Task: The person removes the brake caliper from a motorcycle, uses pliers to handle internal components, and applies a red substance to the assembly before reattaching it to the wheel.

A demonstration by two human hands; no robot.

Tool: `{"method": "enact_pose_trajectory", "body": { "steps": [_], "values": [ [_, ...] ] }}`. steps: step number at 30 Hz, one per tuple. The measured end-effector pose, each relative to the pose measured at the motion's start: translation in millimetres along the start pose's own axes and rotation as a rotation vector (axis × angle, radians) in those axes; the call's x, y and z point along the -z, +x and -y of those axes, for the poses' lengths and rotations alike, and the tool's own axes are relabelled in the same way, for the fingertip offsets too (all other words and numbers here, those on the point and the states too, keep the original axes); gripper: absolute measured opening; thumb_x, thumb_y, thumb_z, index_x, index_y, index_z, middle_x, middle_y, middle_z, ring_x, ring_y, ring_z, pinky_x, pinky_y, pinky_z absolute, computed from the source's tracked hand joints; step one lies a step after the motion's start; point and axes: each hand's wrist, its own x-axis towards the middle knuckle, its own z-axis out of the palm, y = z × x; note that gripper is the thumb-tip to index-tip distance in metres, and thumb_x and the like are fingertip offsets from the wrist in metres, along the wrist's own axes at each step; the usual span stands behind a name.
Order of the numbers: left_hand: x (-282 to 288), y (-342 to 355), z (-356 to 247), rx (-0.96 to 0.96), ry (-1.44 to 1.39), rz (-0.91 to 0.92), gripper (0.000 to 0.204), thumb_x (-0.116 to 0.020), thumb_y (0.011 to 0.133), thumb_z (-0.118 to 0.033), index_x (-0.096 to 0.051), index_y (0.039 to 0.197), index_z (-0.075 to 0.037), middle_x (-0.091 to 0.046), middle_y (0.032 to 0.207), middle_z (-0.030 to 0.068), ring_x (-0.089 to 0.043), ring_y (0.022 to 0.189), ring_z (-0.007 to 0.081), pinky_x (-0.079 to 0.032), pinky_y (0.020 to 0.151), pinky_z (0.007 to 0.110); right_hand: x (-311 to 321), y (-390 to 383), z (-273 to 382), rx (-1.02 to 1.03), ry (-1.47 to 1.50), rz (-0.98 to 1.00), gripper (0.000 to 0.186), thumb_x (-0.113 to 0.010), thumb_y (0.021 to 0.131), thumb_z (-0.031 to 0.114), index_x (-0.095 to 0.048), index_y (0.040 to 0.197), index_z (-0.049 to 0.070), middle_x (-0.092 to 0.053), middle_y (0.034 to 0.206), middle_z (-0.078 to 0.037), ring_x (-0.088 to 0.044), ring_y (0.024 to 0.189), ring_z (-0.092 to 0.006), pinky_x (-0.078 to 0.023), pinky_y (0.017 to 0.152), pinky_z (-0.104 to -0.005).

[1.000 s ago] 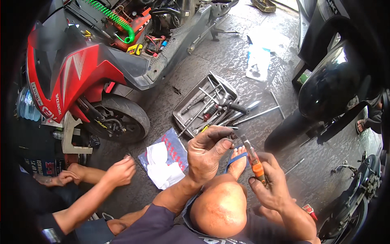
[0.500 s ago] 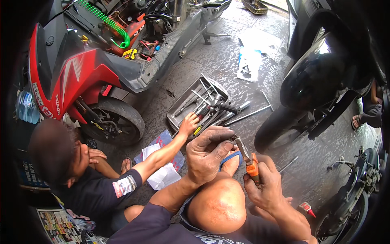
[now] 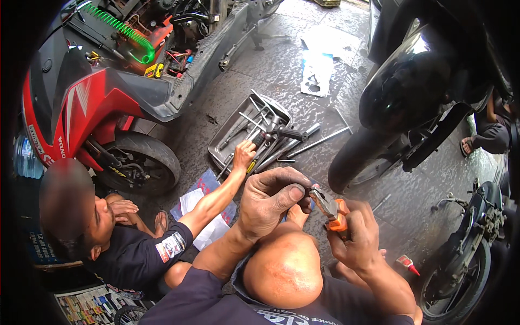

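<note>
My left hand [image 3: 271, 203] is raised above my bent knee, thumb and curled fingers pinched on a small part, too hidden to name. My right hand [image 3: 355, 235] grips orange-handled pliers [image 3: 336, 221], whose metal jaws meet that small part at my left fingertips. Beyond them a metal tray [image 3: 216, 151] holds wrenches, bars and other tools, and a co-worker's hand [image 3: 244, 154] reaches into it. White paper [image 3: 208, 235] on a plastic sheet lies behind my left forearm.
A red scooter [image 3: 92, 103] with exposed internals stands at upper left, a black motorbike [image 3: 406, 92] at upper right. A co-worker [image 3: 135, 249] crouches at my left. Another person [image 3: 490, 135] is at far right, above a further motorbike [image 3: 466, 260]. A small red-capped bottle [image 3: 406, 264] lies on the floor.
The pliers' jaws have come over to my left fingertips. The co-worker has leaned in from the left and reached into the tool tray. The view has shifted, so the surroundings sit further left.
</note>
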Motion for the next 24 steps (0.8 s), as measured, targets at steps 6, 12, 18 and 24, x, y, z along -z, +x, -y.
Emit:
{"method": "enact_pose_trajectory", "body": {
  "steps": [6,12,18,24],
  "values": [
    [-3.7,-0.5,-0.4,0.051,0.022,-0.002,0.012,-0.063,0.092,0.001,-0.068,0.102,0.004,-0.068,0.101,0.0116,-0.066,0.09,0.0165,-0.06,0.075,0.03,5.5,-2.7,0.8,-0.014,-0.055,0.027,0.04,-0.077,0.06,0.002,-0.053,0.091,-0.001,-0.061,0.104,-0.022,-0.061,0.089,-0.0379,-0.052,0.073,-0.0438],
    [-5.2,-4.3,-1.8,0.03,0.001,0.001,0.013,-0.062,0.092,0.001,-0.068,0.104,0.004,-0.068,0.102,0.0121,-0.066,0.091,0.0168,-0.06,0.076,0.031,5.4,-3.2,2.9,-0.006,-0.086,0.01,0.039,-0.078,0.059,0.002,-0.056,0.091,-0.002,-0.061,0.101,-0.021,-0.061,0.087,-0.0377,-0.052,0.072,-0.0434],
    [1.9,-2.0,-2.2,0.177,-0.043,0.04,0.018,-0.063,0.092,0.001,-0.066,0.109,0.004,-0.069,0.1,0.0104,-0.067,0.089,0.0167,-0.058,0.077,0.03,6.1,-8.2,-6.3,-0.023,-0.056,0.029,0.038,-0.076,0.058,0.002,-0.056,0.09,-0.002,-0.061,0.095,-0.02,-0.061,0.082,-0.0379,-0.052,0.069,-0.0433],
    [26.6,25.1,37.4,0.46,0.258,0.073,0.02,-0.062,0.093,-0.007,-0.067,0.11,0.003,-0.071,0.098,0.0082,-0.067,0.08,0.0122,-0.056,0.074,0.028,27.6,-41.5,-26.6,-0.611,-0.031,0.318,0.026,-0.071,0.075,0.013,-0.058,0.093,-0.002,-0.062,0.085,-0.025,-0.062,0.079,-0.0449,-0.05,0.069,-0.0459]
  ]
}}
